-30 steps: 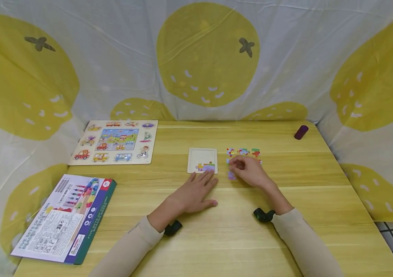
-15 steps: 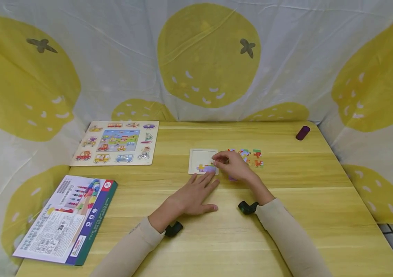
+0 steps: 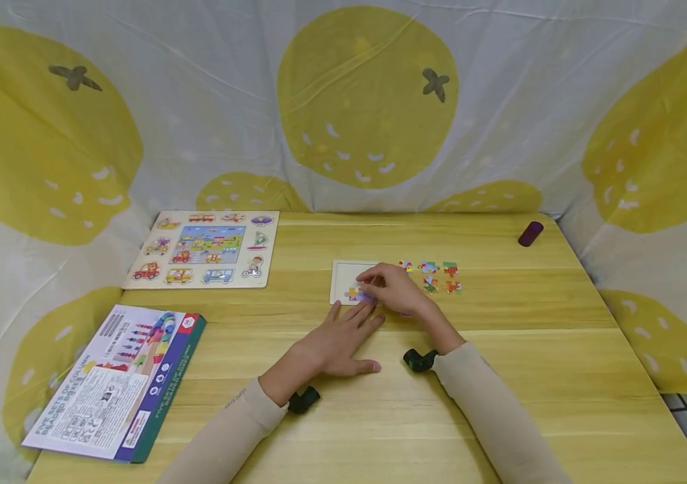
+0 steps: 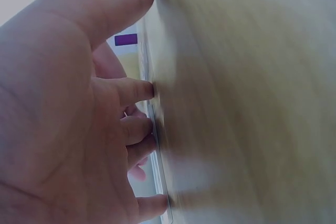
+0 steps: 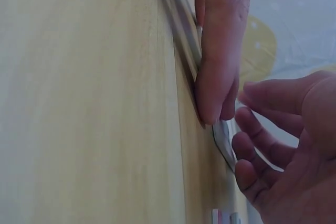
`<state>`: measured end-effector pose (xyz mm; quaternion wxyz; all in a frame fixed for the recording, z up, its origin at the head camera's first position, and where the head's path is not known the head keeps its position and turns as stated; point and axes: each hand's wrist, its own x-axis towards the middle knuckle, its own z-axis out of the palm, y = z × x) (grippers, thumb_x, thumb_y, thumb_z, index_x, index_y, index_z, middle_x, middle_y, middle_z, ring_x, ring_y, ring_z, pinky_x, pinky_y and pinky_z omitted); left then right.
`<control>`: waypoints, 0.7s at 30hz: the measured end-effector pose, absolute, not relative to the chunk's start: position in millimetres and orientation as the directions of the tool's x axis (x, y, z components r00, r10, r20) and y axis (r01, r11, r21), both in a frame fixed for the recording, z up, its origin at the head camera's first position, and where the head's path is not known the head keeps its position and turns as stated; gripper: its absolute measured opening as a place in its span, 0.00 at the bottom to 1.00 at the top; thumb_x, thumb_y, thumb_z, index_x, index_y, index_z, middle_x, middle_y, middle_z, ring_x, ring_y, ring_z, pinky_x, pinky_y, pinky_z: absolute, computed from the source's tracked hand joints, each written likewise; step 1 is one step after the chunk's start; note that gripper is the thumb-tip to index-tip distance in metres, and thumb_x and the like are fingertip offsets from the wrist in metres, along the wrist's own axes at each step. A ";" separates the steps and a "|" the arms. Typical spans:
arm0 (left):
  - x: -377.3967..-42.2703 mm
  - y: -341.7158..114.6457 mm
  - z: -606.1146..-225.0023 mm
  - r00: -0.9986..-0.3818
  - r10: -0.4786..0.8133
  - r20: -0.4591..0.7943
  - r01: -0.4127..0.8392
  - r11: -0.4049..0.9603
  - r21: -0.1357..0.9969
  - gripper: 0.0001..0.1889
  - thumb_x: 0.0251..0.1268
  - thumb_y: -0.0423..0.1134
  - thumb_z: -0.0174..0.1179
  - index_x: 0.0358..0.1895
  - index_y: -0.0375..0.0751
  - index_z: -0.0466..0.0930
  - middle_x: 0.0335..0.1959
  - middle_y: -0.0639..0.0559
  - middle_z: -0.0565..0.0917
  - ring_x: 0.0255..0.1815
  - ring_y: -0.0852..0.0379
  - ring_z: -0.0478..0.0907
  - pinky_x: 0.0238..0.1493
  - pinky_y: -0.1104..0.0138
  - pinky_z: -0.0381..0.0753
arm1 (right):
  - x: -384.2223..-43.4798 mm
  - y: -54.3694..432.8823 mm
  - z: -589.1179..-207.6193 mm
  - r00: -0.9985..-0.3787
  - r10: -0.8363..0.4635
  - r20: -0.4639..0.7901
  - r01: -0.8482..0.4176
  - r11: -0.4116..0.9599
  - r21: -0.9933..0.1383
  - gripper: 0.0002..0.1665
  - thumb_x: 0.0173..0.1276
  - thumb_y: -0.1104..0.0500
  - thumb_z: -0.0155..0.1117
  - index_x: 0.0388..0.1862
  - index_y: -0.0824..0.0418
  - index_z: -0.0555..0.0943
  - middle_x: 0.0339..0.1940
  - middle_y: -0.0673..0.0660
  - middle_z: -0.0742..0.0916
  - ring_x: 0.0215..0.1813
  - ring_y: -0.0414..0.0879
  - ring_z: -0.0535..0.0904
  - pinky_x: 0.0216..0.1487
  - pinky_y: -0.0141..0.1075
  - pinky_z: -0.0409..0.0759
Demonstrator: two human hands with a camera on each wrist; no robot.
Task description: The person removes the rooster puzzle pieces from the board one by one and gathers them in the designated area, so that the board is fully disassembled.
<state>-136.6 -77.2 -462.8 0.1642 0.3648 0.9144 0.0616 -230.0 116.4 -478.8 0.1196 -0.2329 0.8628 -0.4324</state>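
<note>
A small square puzzle tray (image 3: 343, 272) lies mid-table, with a few joined jigsaw pieces (image 3: 352, 294) along its bottom edge. My left hand (image 3: 343, 339) is spread flat, its fingertips resting on the tray's near edge; in the left wrist view, the left hand (image 4: 79, 108) has its fingertips down at that edge. Over the tray's right side, my right hand (image 3: 398, 289) has thumb and index finger together, pinching a puzzle piece that the fingers mostly hide. The right wrist view shows the right hand (image 5: 289, 140) with its other fingers loosely curled, close to the left hand's fingers.
Several loose puzzle pieces (image 3: 440, 277) lie in rows right of the tray, partly covered by the right hand. A larger vehicle puzzle board (image 3: 265, 269) is at back left, a boxed bead set (image 3: 119, 383) at front left. A dark purple cylinder (image 3: 531, 234) lies at back right.
My right hand has moved left from the loose pieces to above the tray's right side. The left hand stays at the tray's near edge.
</note>
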 end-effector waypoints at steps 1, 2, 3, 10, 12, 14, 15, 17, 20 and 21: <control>-136.6 -77.2 -462.7 -0.678 0.688 -0.259 0.647 0.726 0.232 0.48 0.72 0.72 0.49 0.85 0.50 0.48 0.87 0.46 0.42 0.88 0.49 0.39 0.81 0.34 0.42 | -230.3 115.3 -479.1 -0.862 -0.507 -0.009 -0.296 0.518 -0.802 0.15 0.75 0.60 0.65 0.57 0.59 0.87 0.48 0.55 0.87 0.44 0.45 0.83 0.46 0.38 0.81; -136.8 -77.2 -462.7 -0.678 0.688 -0.261 0.648 0.726 0.231 0.48 0.72 0.72 0.49 0.85 0.50 0.48 0.87 0.46 0.42 0.88 0.49 0.39 0.81 0.35 0.43 | -230.8 114.4 -479.6 -0.861 -0.509 -0.010 -0.298 0.520 -0.801 0.15 0.75 0.60 0.65 0.57 0.59 0.87 0.47 0.54 0.87 0.45 0.45 0.83 0.46 0.38 0.82; -136.7 -77.2 -462.4 -0.676 0.688 -0.263 0.648 0.726 0.232 0.47 0.72 0.72 0.49 0.85 0.50 0.48 0.87 0.47 0.42 0.88 0.49 0.39 0.81 0.35 0.42 | -231.4 113.6 -480.2 -0.859 -0.511 -0.011 -0.301 0.522 -0.798 0.15 0.75 0.60 0.66 0.57 0.59 0.87 0.47 0.54 0.88 0.44 0.44 0.83 0.46 0.38 0.82; -136.4 -78.3 -462.9 -0.678 0.684 -0.269 0.640 0.729 0.242 0.47 0.72 0.71 0.49 0.85 0.51 0.47 0.87 0.48 0.42 0.88 0.49 0.38 0.81 0.35 0.42 | -234.2 108.1 -484.4 -0.850 -0.525 -0.044 -0.288 0.532 -0.796 0.15 0.75 0.60 0.64 0.58 0.57 0.86 0.44 0.52 0.87 0.42 0.43 0.83 0.47 0.38 0.83; -136.5 -78.5 -463.2 -0.678 0.684 -0.269 0.639 0.730 0.244 0.48 0.72 0.71 0.50 0.85 0.51 0.47 0.87 0.48 0.41 0.88 0.50 0.38 0.81 0.35 0.42 | -234.1 107.2 -484.6 -0.848 -0.528 -0.049 -0.284 0.531 -0.798 0.15 0.76 0.60 0.64 0.58 0.57 0.86 0.44 0.52 0.87 0.42 0.43 0.83 0.47 0.38 0.83; -136.4 -78.5 -463.4 -0.677 0.685 -0.269 0.639 0.729 0.245 0.48 0.72 0.71 0.50 0.85 0.51 0.46 0.87 0.48 0.41 0.88 0.50 0.38 0.81 0.35 0.42 | -234.1 106.5 -484.8 -0.848 -0.527 -0.053 -0.283 0.536 -0.795 0.14 0.76 0.60 0.64 0.57 0.57 0.86 0.44 0.52 0.87 0.42 0.43 0.83 0.46 0.37 0.83; -136.5 -78.5 -463.7 -0.677 0.685 -0.269 0.640 0.728 0.244 0.48 0.72 0.72 0.50 0.85 0.51 0.46 0.87 0.48 0.41 0.88 0.50 0.38 0.81 0.35 0.42 | -233.9 106.3 -484.4 -0.849 -0.526 -0.054 -0.283 0.539 -0.793 0.14 0.76 0.60 0.63 0.57 0.58 0.87 0.44 0.52 0.87 0.41 0.43 0.82 0.45 0.37 0.83; -136.6 -78.4 -464.1 -0.676 0.686 -0.268 0.643 0.727 0.240 0.48 0.72 0.72 0.49 0.85 0.51 0.46 0.87 0.48 0.40 0.88 0.50 0.37 0.81 0.35 0.42 | -233.5 105.9 -483.6 -0.850 -0.525 -0.052 -0.286 0.543 -0.790 0.13 0.77 0.61 0.63 0.56 0.58 0.87 0.44 0.52 0.88 0.42 0.42 0.82 0.45 0.36 0.82; -137.1 -78.3 -464.4 -0.676 0.686 -0.267 0.644 0.727 0.236 0.48 0.72 0.72 0.49 0.85 0.51 0.46 0.87 0.48 0.40 0.88 0.50 0.37 0.81 0.35 0.42 | -233.0 105.1 -481.9 -0.850 -0.525 -0.046 -0.296 0.546 -0.784 0.13 0.77 0.62 0.62 0.55 0.58 0.88 0.46 0.53 0.88 0.42 0.44 0.82 0.46 0.38 0.82; -137.2 -78.2 -464.3 -0.678 0.685 -0.267 0.644 0.728 0.236 0.48 0.72 0.72 0.49 0.85 0.51 0.46 0.87 0.48 0.40 0.88 0.50 0.37 0.81 0.35 0.42 | -232.8 104.8 -481.5 -0.850 -0.525 -0.043 -0.298 0.547 -0.782 0.13 0.77 0.62 0.61 0.55 0.58 0.88 0.47 0.53 0.88 0.43 0.44 0.82 0.47 0.38 0.82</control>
